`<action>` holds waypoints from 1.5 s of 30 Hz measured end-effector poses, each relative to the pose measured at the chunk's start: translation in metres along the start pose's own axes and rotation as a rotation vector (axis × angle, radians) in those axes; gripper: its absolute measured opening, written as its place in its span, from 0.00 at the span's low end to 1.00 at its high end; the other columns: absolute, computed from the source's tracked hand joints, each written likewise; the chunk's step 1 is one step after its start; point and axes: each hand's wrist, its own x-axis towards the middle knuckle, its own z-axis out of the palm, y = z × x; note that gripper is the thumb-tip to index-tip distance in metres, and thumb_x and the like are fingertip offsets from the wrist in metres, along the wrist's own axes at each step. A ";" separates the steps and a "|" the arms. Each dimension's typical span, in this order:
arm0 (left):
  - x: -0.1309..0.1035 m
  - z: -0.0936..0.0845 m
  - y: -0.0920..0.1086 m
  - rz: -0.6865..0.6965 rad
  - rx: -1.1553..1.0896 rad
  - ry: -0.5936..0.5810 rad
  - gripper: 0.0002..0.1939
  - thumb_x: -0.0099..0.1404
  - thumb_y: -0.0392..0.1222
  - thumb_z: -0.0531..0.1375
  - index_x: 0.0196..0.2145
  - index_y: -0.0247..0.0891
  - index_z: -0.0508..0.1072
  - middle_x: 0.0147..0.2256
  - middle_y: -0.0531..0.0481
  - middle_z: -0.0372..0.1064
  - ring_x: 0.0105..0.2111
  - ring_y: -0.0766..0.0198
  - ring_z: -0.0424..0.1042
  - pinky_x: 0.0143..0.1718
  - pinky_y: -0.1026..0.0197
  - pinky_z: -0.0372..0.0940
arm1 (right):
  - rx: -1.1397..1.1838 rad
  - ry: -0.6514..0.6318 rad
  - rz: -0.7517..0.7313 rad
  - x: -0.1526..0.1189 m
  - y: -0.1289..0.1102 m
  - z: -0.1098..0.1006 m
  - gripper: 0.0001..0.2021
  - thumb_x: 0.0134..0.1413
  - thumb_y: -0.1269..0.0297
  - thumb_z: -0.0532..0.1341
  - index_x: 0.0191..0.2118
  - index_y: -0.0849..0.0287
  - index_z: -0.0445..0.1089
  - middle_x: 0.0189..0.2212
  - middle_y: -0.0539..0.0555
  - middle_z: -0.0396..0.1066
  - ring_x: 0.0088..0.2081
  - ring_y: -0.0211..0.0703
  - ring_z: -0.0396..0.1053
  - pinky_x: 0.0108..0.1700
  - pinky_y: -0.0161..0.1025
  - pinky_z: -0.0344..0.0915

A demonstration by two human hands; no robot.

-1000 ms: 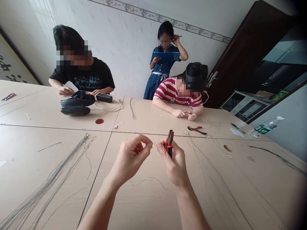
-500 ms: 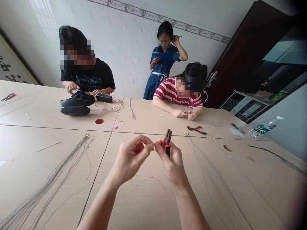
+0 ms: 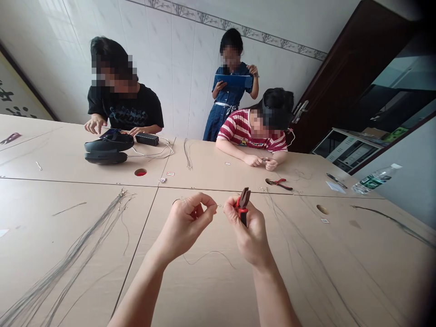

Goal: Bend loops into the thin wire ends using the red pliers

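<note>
My left hand pinches a thin wire between thumb and forefinger. The wire's small looped end pokes out towards my right hand. Wrapped in the palm of my right hand is a pair of pliers with red and black handles, jaws pointing up. My right thumb and forefinger are pressed together; whether they also grip the wire I cannot tell. A gap separates the two hands. On the table under them a loose curved thin strand lies.
A bundle of thin cords with metal ends lies left; more strands spread right. Red-handled pliers, a water bottle, a black case and a hole are on the table. Two people sit opposite; another stands.
My right hand with the pliers has moved a little right, away from my left hand, showing the wire's looped end between them. The standing person has lowered a raised hand.
</note>
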 end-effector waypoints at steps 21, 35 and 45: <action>0.001 -0.005 -0.005 0.002 -0.035 -0.044 0.10 0.67 0.47 0.58 0.32 0.40 0.73 0.17 0.60 0.49 0.18 0.71 0.48 0.18 0.66 0.46 | -0.100 -0.056 -0.099 0.003 0.010 -0.003 0.08 0.64 0.63 0.58 0.32 0.57 0.64 0.25 0.46 0.58 0.27 0.34 0.55 0.31 0.33 0.55; 0.000 -0.006 -0.004 -0.021 -0.057 -0.084 0.08 0.66 0.42 0.57 0.31 0.38 0.72 0.20 0.58 0.57 0.19 0.72 0.47 0.18 0.67 0.46 | -0.082 -0.077 -0.090 0.003 0.007 -0.005 0.10 0.65 0.63 0.57 0.31 0.56 0.62 0.24 0.45 0.58 0.25 0.33 0.52 0.28 0.33 0.53; -0.001 -0.008 -0.004 0.005 -0.047 -0.010 0.11 0.67 0.46 0.57 0.30 0.38 0.72 0.23 0.54 0.66 0.18 0.73 0.50 0.18 0.67 0.48 | -0.076 -0.104 -0.052 0.002 0.006 -0.007 0.11 0.65 0.61 0.57 0.30 0.57 0.61 0.25 0.45 0.55 0.25 0.33 0.50 0.28 0.34 0.51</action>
